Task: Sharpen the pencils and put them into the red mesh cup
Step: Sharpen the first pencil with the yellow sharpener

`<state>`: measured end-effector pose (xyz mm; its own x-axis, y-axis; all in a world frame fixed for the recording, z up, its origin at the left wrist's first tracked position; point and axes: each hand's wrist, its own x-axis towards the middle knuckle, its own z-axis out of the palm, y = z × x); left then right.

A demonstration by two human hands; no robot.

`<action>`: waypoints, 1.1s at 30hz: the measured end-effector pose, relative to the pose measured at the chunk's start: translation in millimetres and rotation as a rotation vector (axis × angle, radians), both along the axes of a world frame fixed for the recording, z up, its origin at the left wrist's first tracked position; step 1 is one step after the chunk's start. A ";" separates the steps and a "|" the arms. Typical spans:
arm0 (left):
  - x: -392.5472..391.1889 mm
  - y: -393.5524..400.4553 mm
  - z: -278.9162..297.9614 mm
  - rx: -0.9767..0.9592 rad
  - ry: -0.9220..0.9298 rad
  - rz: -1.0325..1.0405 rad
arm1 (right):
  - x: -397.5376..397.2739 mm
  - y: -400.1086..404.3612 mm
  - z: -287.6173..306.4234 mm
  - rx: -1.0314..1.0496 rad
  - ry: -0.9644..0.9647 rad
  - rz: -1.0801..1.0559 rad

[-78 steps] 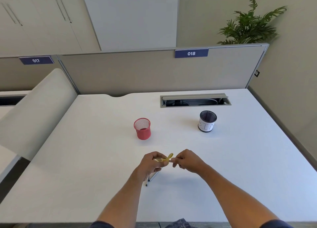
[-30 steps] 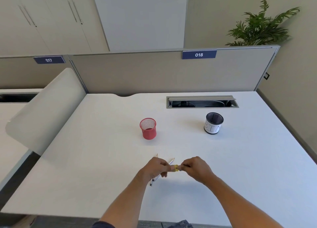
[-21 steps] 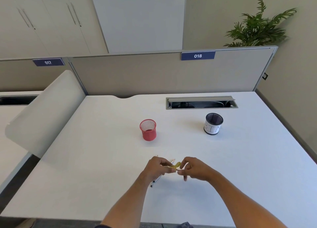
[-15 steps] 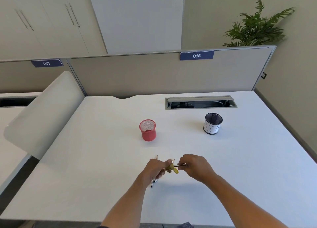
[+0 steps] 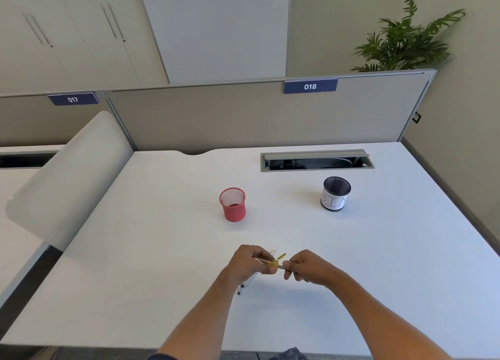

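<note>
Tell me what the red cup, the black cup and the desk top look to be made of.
Red cup: probably painted metal mesh; light shows through its fine grid wall.
Black cup: likely the same mesh in black, visible inside the rim; a white, paper-like wrap with hand lettering covers its outside.
Desk top: smooth matte white, probably laminate; no grain shows.
</note>
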<state>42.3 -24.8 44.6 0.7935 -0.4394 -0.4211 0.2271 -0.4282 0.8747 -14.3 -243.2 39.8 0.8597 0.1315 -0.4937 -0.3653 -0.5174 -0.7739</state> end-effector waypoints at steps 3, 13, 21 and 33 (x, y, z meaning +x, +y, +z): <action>0.5 -1.3 -0.2 -0.002 0.020 -0.005 | -1.0 -2.1 2.2 -0.037 -0.056 0.022; 0.5 4.9 1.4 -0.050 0.292 0.056 | -14.7 3.3 -11.0 -0.603 -1.091 0.145; 10.2 9.1 8.4 0.034 0.100 -0.027 | -5.0 10.5 4.2 -0.293 -0.210 0.014; 9.3 6.5 13.7 0.010 0.182 0.027 | -2.0 6.0 8.9 -0.552 -0.648 0.105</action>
